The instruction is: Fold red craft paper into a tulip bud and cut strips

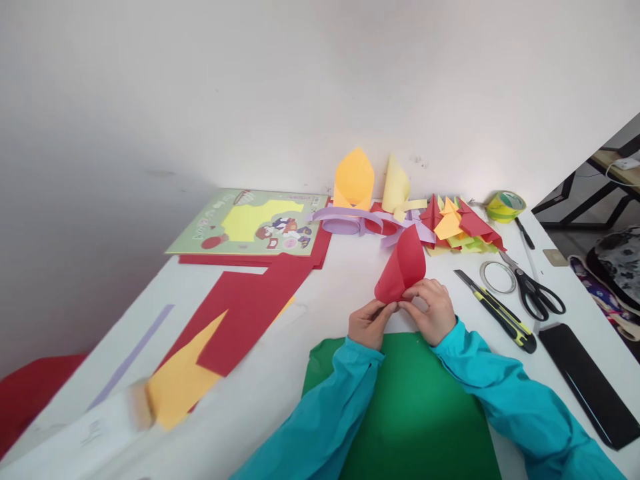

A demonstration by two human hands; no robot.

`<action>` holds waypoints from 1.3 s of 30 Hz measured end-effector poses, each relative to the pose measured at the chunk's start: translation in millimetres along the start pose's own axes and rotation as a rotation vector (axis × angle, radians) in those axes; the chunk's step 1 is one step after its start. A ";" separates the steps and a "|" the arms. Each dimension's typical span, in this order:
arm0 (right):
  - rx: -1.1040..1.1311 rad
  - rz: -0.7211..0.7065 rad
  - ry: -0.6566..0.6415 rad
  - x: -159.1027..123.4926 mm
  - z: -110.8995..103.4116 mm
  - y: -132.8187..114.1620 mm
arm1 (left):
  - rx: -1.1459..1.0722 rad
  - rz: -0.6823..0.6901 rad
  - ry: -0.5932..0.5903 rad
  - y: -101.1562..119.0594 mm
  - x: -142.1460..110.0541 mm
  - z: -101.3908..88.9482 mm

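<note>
Here's the white surface (273,373), a plain wall behind it, and a green mat (423,410) lying at the near side under both forearms. Over at the far left, a pad (197,233) lies on red sheets (250,307).

Now the centre of attention: the red roll (397,270), just beyond the mat's far edge, tilted, its open mouth leaning up and to the right. Whether its base touches down, I can't tell. Thin coloured paper by the look of it, so it ought to be feather-light, springy along the curve and keen to uncurl where the layers overlap. Squeeze that hollow wall and it would probably dent or crease for good; dry paper shouldn't slip much.

And the hold? Right hand (431,308): thumb and fingers pinching the lower right edge. Left hand (371,323): fingertips pinched on the bottom edge right beside it, the two nearly touching. That looks the sound place, down low where the layers lap, with light flat pressure. The flared rim seems the weak spot, best left alone; up top, the pointed tip would likely bend at a nudge.
</note>
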State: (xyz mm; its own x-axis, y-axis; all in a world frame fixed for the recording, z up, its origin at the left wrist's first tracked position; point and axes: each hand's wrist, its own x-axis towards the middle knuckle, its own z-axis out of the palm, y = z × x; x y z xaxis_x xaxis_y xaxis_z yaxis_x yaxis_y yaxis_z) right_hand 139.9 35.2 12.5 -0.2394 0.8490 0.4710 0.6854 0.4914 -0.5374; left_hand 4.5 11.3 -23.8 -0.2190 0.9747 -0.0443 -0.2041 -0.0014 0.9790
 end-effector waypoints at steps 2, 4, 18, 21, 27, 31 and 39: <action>-0.036 -0.014 -0.006 0.5 -1.9 0.3 | -0.001 0.004 -0.001 0.5 0.1 -0.1; -0.046 -0.035 -0.024 1.1 -3.3 0.8 | -0.001 0.007 -0.006 1.1 0.2 -0.4; 0.099 -0.026 -0.183 -0.6 -7.4 0.1 | -0.070 0.009 0.033 -3.7 -0.3 4.7; 0.054 -0.038 -0.211 -0.9 -8.3 -0.6 | -0.089 -0.010 0.047 -2.2 -1.7 4.7; -0.010 -0.009 -0.072 -4.4 -5.2 -4.6 | -0.139 -0.074 0.076 -8.7 2.8 2.3; -0.055 0.000 -0.001 -5.2 -3.4 -6.3 | -0.167 -0.104 0.088 -12.3 3.2 3.5; -0.083 -0.026 0.037 -6.3 -3.7 -8.5 | -0.157 -0.093 0.065 -6.1 0.5 4.4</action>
State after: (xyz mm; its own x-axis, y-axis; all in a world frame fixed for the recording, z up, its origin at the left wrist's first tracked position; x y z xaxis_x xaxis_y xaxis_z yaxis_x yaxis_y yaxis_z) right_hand 138.1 25.0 16.7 -0.2329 0.8276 0.5106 0.7344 0.4939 -0.4655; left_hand 9.8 12.8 -28.9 -0.2524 0.9559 -0.1504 -0.3716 0.0477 0.9272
